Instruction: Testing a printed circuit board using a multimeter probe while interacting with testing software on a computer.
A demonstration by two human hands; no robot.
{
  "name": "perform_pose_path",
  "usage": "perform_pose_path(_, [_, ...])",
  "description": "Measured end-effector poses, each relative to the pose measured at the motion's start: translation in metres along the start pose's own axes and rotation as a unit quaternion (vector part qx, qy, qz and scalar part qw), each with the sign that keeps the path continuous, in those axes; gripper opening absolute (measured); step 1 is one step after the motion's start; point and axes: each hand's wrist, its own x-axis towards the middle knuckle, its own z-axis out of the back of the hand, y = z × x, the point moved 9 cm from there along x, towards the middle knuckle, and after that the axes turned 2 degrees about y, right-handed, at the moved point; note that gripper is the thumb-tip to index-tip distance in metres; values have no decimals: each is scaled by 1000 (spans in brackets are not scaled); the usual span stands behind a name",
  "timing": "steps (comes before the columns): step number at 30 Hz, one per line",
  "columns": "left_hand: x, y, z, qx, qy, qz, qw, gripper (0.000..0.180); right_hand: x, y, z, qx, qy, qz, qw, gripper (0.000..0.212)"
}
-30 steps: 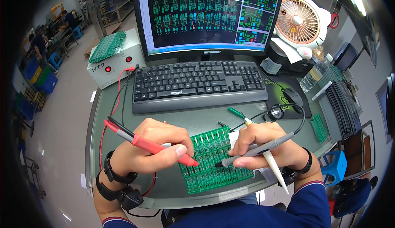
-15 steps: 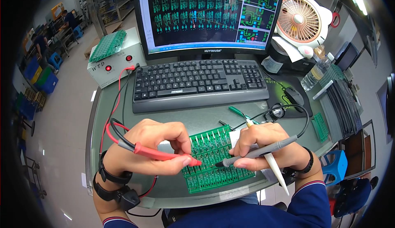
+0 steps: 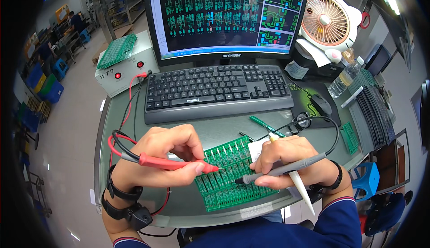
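A green circuit board panel [image 3: 224,198], divided into rows of small boards, lies on the grey desk in front of me. My left hand [image 3: 172,156] pinches a red test probe [image 3: 165,162], its tip over the panel's middle. My right hand [image 3: 286,160] grips a grey test probe [image 3: 286,166], whose black end points left at the panel. A white pen-like tool [image 3: 301,190] is also tucked in that hand, slanting down past the palm. Whether either tip touches the board is too small to tell. A white paper [image 3: 255,149] sits partly under my right fingers.
Beyond the panel are a black keyboard [image 3: 215,89] and a monitor [image 3: 215,19] displaying a board layout. A white tester box [image 3: 127,64] with red terminals stands left. To the right are a mouse [image 3: 320,104], a fan [image 3: 324,22], a water bottle [image 3: 346,78] and stacked dark boards [image 3: 369,113].
The red probe and my left hand have shifted slightly up and left, and the red tip now sits higher on the panel. The grey probe has barely moved.
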Motion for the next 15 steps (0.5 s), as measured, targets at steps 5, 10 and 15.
perform_pose_path(5, [1,1,-1,24,8,-15,1000,14,-2,-2,0,28,-15,8,999,24])
perform_pose_path(10, [1,-2,-2,35,16,-31,999,13,-2,-3,0,26,-13,10,1000,24])
perform_pose_path(15, [2,-1,-3,42,15,-26,999,13,-2,-3,1,27,-11,3,1000,24])
